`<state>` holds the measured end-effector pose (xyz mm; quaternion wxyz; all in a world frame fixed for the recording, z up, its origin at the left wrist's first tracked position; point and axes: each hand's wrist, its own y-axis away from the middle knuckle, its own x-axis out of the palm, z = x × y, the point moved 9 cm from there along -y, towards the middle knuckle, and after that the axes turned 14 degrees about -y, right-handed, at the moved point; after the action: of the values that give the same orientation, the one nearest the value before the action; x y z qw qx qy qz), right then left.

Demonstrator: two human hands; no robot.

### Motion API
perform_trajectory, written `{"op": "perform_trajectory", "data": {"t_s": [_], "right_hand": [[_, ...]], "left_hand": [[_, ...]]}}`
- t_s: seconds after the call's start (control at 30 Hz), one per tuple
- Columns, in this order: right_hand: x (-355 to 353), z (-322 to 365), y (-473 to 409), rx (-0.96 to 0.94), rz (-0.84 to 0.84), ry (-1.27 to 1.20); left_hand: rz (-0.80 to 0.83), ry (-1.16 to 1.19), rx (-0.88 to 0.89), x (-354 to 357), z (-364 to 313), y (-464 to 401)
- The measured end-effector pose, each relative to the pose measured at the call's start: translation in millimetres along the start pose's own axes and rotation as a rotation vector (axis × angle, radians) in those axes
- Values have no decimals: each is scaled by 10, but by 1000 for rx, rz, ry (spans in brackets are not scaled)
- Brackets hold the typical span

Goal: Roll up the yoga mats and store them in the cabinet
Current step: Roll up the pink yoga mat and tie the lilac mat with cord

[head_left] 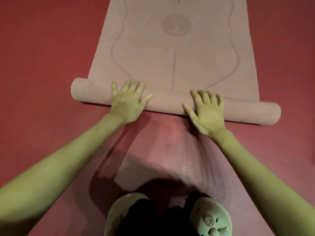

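At the frame's bottom stand two pale clogs [168,217], and at mid-frame the left hand [128,101] and right hand [207,111], fingers spread flat, press the rolled end [170,101] of the yoga mat [175,48] (still mostly flat toward the top), so rolling seems underway and pushing evenly forward comes next.

One yoga mat [173,53], two hands [127,103] [206,113], two clogs [122,217] [211,218]

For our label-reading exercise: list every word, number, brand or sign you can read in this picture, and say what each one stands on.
No words, numbers or brand names can be read.
Round emblem on the flat part of the yoga mat: a figure in a pose, no lettering legible.
Smiley face on the person's shoe: a sign, no text.
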<state>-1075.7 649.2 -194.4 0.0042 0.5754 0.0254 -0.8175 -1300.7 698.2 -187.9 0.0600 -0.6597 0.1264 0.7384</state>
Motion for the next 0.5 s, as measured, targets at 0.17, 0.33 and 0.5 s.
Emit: {"op": "perform_trajectory", "data": {"t_s": [0.17, 0.33, 0.5], "right_hand": [[-15, -55, -288, 23, 99, 18], [-81, -66, -357, 31, 84, -12], [-93, -76, -101, 5, -15, -33]], "left_hand": [[-94, 12, -16, -2, -62, 68], [59, -28, -74, 50, -41, -294], [155, 0, -69, 18, -30, -583]]}}
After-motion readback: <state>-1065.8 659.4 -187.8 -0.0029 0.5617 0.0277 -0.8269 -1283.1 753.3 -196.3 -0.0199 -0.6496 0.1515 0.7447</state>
